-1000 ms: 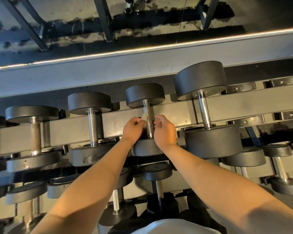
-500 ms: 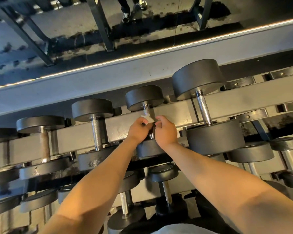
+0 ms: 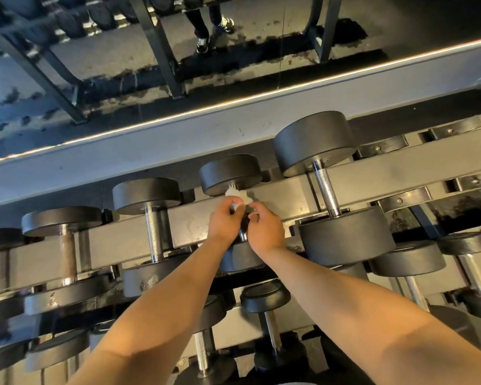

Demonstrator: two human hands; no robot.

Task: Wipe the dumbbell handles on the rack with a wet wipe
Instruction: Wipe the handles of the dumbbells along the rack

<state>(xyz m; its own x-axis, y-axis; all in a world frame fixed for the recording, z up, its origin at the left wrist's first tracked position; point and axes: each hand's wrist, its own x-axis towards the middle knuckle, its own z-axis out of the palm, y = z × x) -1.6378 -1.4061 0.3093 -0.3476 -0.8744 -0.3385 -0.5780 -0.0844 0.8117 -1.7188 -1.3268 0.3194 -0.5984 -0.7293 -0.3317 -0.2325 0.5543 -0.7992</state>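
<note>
White wet wipe: soft, limp, light, bunched; lies at the far end of the handle of the middle dumbbell on the rack, top tier, just under the far head. Left hand pinches it with curled fingers; right hand, fingers curled, takes it from 3 o'clock. Dumbbell: likely heavy, stiff; knurled steel handle, long axis 12 to 6 o'clock, heads seated. Best wrapped round mid-handle. Neighbouring dumbbell handle at 3 o'clock looks similar.
</note>
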